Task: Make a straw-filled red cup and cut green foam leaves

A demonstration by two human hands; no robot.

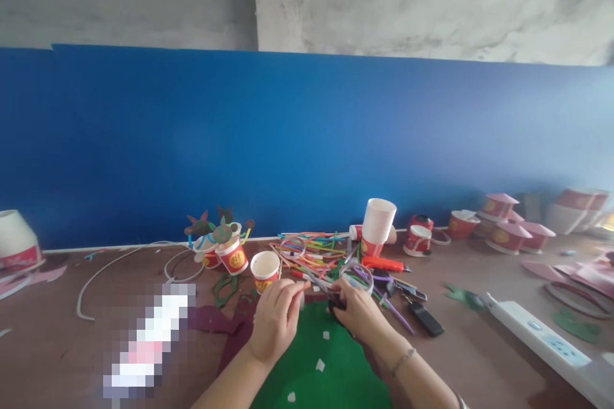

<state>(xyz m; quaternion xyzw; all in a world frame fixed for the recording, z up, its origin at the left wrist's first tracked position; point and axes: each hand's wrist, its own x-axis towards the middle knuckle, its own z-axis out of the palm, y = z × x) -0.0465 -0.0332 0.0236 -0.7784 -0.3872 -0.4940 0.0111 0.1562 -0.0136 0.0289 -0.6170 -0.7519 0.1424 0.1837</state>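
My right hand [357,310] is closed around the black handles of a pair of scissors [338,308], whose blades point up and left toward my other hand. My left hand [274,319] is pinched at the fingertips; whatever it holds is too small to make out. Below both hands lies a green sheet [319,342] with a few small white scraps [320,365] on it, over dark maroon material [235,339]. A paper cup [265,270] stands just beyond my left hand. Past the scissors lies a pile of coloured pipe cleaners or thin sticks [311,259].
A tall cup stack [378,223], an orange-red cutter [384,263] and a black key fob [426,318] lie around my right hand. Decorated cups [233,255] stand at the back left. A white power strip [542,339] is at right, pink-topped cups [508,236] behind it.
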